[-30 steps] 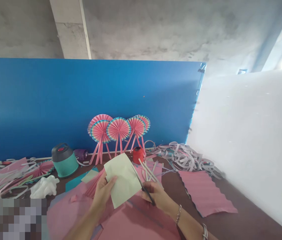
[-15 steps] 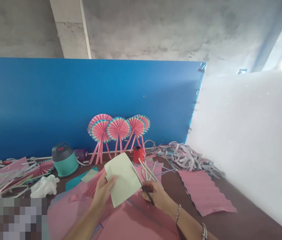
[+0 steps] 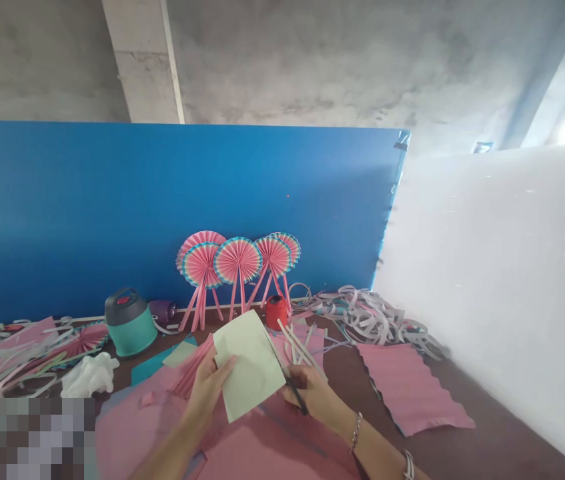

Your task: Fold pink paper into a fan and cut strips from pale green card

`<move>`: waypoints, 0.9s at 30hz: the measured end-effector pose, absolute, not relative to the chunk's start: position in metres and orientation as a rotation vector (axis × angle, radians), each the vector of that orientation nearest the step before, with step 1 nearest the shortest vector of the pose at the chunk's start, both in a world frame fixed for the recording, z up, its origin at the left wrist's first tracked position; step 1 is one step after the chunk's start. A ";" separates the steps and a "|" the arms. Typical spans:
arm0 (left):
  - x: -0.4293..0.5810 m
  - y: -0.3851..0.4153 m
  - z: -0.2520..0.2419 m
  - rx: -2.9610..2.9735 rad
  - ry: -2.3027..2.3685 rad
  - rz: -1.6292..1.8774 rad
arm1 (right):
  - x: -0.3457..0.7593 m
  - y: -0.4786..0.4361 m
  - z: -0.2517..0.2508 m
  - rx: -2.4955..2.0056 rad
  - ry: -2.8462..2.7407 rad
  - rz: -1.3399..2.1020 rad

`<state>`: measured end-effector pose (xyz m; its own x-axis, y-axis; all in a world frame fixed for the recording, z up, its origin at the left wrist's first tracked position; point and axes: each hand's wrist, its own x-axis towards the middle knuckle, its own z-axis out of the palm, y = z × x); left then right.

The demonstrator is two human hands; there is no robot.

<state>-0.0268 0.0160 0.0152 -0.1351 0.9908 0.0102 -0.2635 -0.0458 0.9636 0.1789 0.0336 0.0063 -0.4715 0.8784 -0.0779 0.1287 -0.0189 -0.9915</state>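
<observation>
My left hand (image 3: 208,385) pinches the left side of a pale green sheet of paper (image 3: 251,367), thumb on top and fingers behind. Dark scissors (image 3: 297,395) are in my right hand (image 3: 318,395), fingers closed around the handles. Their blades lie along the right edge of the sheet. Beneath both hands spreads pink paper (image 3: 262,450). Just beyond the right hand lie several thin pale strips (image 3: 302,343), and a pleated pink piece (image 3: 193,373) is beside the left hand.
Pink pleated fans (image 3: 238,260) lean against the blue panel (image 3: 112,200). Near them stand a red container (image 3: 276,312) and a teal jar (image 3: 132,330). Curled strips (image 3: 367,317) are heaped back right, by a wavy pink sheet (image 3: 417,387). White crumpled plastic (image 3: 90,375) lies left.
The pale green sheet has shifted slightly right and down with my left hand. The scissors remain at its right edge, in nearly the same place.
</observation>
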 end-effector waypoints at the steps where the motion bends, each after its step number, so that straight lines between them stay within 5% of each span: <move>1: -0.027 0.016 0.014 0.965 1.066 1.421 | 0.179 0.035 0.005 -1.045 -1.633 1.561; 27: -0.023 0.013 0.012 0.952 1.049 1.339 | 0.175 0.038 0.002 -0.990 -1.501 1.627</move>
<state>-0.0225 0.0135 0.0124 -0.0425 0.9983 -0.0406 -0.2782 0.0272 0.9601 0.1753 0.0380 0.0023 -0.4617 0.8839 -0.0742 0.0027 -0.0823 -0.9966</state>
